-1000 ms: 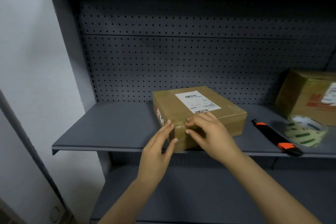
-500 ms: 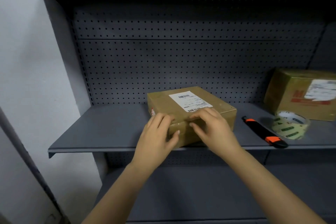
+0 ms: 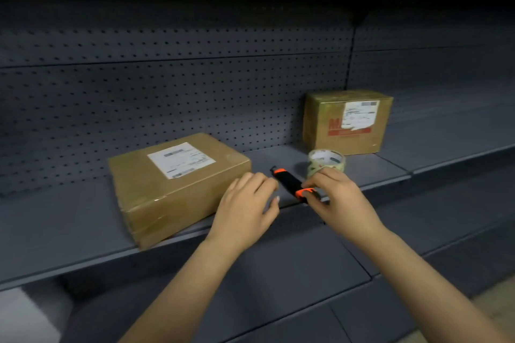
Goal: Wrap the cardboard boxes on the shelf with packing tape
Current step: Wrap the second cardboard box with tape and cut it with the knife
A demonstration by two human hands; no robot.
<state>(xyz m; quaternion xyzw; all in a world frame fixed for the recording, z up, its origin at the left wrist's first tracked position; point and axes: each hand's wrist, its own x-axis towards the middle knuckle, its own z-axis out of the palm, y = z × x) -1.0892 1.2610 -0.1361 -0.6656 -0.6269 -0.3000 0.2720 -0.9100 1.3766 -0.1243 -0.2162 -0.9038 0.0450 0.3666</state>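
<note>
A flat cardboard box with a white label lies on the grey shelf, its seams glossy with tape. A taller cardboard box with a red print and a label stands further back on the right. A roll of clear packing tape stands in front of it. A black and orange utility knife lies between the flat box and the roll. My right hand pinches the knife's near orange end. My left hand hovers relaxed just right of the flat box, holding nothing.
A dark pegboard wall backs the shelf. A lower grey shelf juts out beneath my forearms. The shelf's front edge runs under both hands.
Both hands left the flat box's front edge and moved right. My right hand now has its fingers on the knife's end. The view swung right, showing the second box fully.
</note>
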